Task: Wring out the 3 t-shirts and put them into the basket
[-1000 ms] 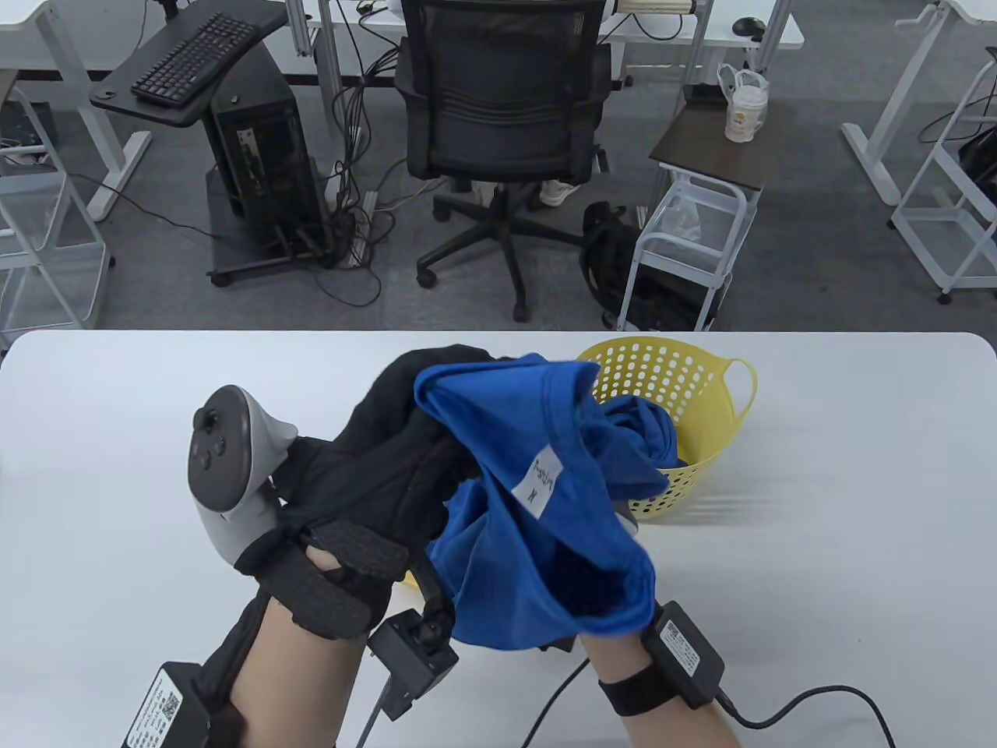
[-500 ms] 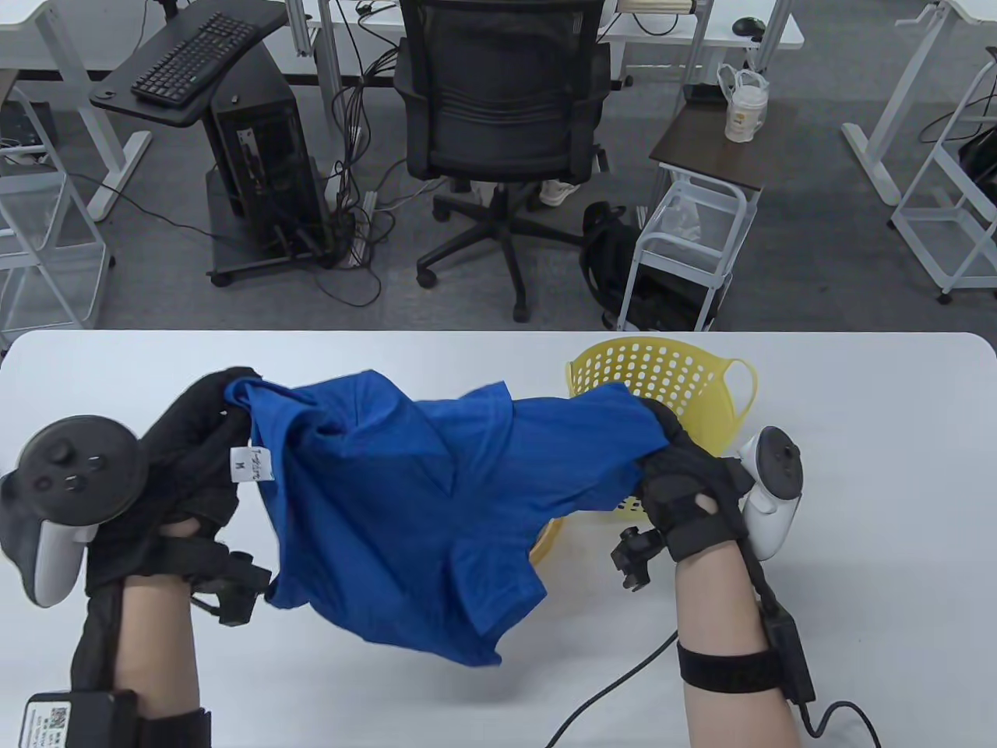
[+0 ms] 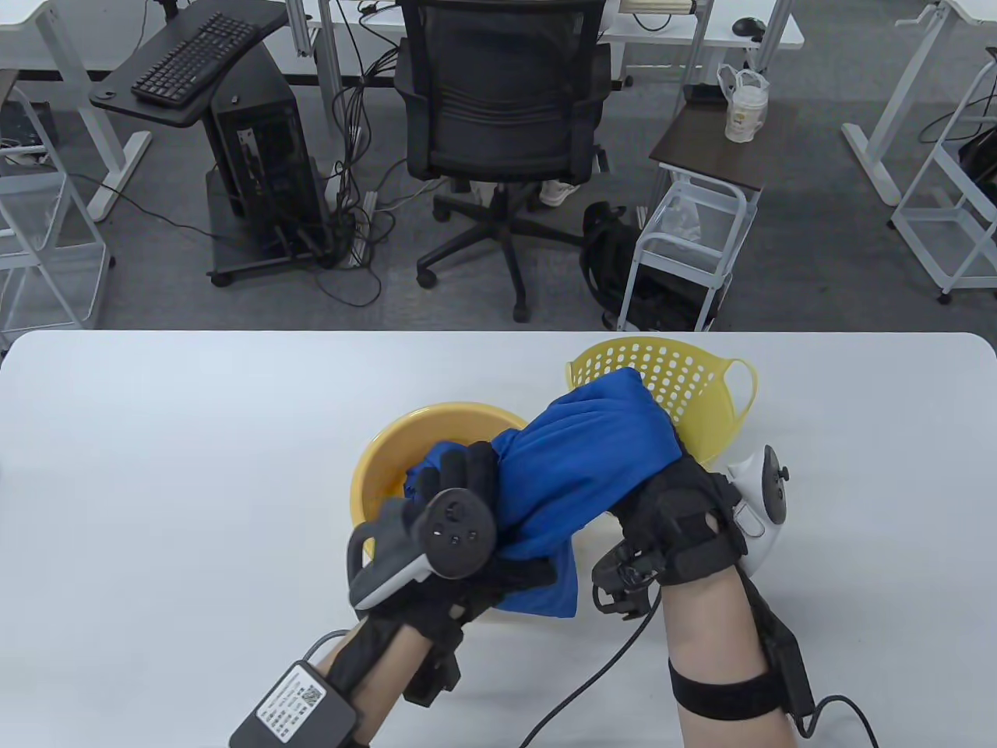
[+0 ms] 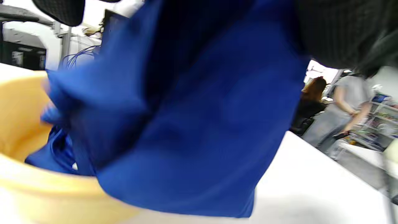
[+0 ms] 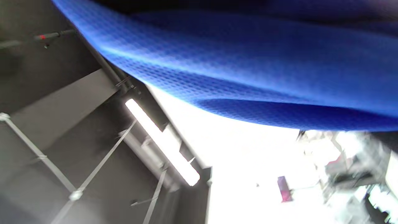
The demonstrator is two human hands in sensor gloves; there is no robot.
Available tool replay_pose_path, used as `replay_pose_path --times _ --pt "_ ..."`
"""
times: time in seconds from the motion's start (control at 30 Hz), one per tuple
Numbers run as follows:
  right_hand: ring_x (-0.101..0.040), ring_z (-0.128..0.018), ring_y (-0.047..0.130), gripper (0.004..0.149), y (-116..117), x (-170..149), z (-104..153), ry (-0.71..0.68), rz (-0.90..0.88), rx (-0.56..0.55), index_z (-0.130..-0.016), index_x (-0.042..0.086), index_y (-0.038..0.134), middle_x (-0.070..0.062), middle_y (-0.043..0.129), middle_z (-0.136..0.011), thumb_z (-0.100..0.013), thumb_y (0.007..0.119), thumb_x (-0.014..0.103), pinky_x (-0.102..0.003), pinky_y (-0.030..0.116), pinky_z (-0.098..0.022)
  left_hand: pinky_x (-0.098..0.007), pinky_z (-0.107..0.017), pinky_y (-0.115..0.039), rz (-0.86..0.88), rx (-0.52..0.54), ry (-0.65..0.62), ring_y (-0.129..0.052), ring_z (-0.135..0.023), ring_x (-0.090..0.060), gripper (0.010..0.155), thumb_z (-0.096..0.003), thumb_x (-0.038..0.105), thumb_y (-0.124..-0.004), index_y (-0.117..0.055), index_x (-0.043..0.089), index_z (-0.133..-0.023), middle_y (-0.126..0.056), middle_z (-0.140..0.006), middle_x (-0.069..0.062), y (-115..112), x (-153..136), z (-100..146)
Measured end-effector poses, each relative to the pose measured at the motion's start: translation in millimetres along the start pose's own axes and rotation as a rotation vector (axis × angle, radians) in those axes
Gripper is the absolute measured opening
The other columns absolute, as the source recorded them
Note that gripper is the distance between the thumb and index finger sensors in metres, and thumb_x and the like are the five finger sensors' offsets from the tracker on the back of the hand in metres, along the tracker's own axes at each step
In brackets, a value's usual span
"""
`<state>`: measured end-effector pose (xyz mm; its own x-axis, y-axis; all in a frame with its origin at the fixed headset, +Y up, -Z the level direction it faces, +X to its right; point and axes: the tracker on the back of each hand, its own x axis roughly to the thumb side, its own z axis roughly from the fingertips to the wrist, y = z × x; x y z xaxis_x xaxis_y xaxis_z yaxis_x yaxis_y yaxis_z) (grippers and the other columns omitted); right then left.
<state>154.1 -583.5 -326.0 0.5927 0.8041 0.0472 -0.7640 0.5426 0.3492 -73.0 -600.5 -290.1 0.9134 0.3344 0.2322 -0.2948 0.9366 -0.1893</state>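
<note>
The blue t-shirt (image 3: pixel 580 460) is bunched into a thick roll and held in the air between both hands, above the yellow basin (image 3: pixel 374 475) and in front of the yellow basket (image 3: pixel 701 382). The roll's left end is gripped by the left hand (image 3: pixel 459 530), gloved fingers (image 3: pixel 467 471) curled over the cloth, tracker on top. The right end is gripped by the right hand (image 3: pixel 678 514) from below; its fingers are wrapped round the fabric but mostly hidden by it, so spread cannot be told. A loose flap of the shirt hangs down over the basin's near rim toward the white table (image 3: pixel 156 483). More blue cloth (image 4: pixel 59 152) is seen lying inside the basin in the left wrist view; whether it is a second shirt or the same one's tail cannot be told. The basket's perforated wall and handle are visible behind the roll; its contents are hidden. The right wrist view is filled by blue fabric (image 5: pixel 248 62) from beneath, with ceiling lights beyond. An office chair (image 3: pixel 498 117) stands past the table's far edge.
</note>
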Motion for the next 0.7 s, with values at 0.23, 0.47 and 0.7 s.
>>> replay_pose_path --times 0.23,0.47,0.7 --pt "-0.08 -0.078 0.059 0.047 27.9 2.5 16.1 -0.027 -0.004 0.08 -0.103 0.002 0.058 -0.049 0.056 -0.1 -0.065 0.07 0.027 -0.08 0.062 -0.046 -0.069 -0.066 -0.07 0.612 0.119 -0.102 -0.059 -0.102 -0.061 0.064 -0.0608 0.056 -0.076 -0.046 0.041 -0.115 -0.045 -0.124 -0.026 -31.7 -27.5 -35.4" --pt "-0.074 -0.087 0.055 0.048 19.2 0.9 6.7 -0.169 0.16 -0.023 -0.098 -0.006 0.071 -0.046 0.058 -0.102 -0.063 0.075 0.027 -0.076 0.054 -0.056 -0.044 -0.065 -0.087 1.402 0.161 -0.374 -0.087 -0.093 -0.038 0.056 -0.0657 0.052 -0.064 -0.041 0.035 -0.114 -0.068 -0.115 -0.02 -26.5 -66.5 -40.9" --pt "-0.087 -0.079 0.019 0.101 4.4 -43.7 -17.0 0.048 0.534 -0.055 -0.111 -0.006 0.015 -0.054 0.01 -0.103 -0.06 0.076 0.057 -0.094 0.039 -0.037 -0.043 -0.074 -0.081 1.694 0.029 -0.701 -0.079 -0.103 -0.034 0.058 -0.0657 0.057 -0.06 -0.036 0.037 -0.115 -0.06 -0.121 -0.014 -5.1 -72.7 -23.4"
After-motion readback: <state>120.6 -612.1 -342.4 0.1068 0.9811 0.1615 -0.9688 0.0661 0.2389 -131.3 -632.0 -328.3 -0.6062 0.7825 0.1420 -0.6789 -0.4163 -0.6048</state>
